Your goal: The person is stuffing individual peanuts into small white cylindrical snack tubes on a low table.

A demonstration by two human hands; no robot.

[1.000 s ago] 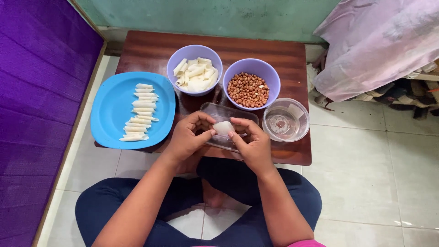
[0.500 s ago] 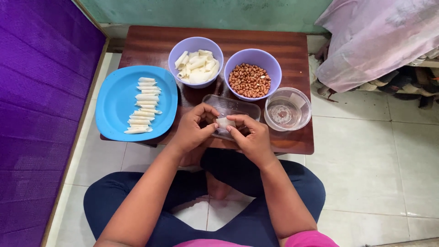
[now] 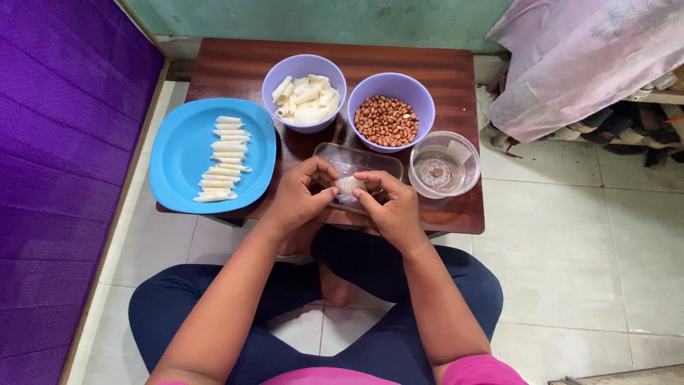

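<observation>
both hands, left hand (image 3: 298, 198) and right hand (image 3: 390, 207), pinch one small white dough piece (image 3: 348, 185) in a narrow grip, over a clear tray (image 3: 370, 161) on the desk (image 3: 467, 207). farther off: blue plate (image 3: 178, 153) of rolled pieces, a clear bowl (image 3: 463, 146), then bowls of white strips (image 3: 304, 99) and peanuts (image 3: 387, 120).

Fingers hide most of the white dough piece (image 3: 348, 185).

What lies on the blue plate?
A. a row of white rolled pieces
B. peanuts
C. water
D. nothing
A: the blue plate carries a row of white rolled pieces stacked in a column, while the peanuts sit in a purple bowl.
</observation>
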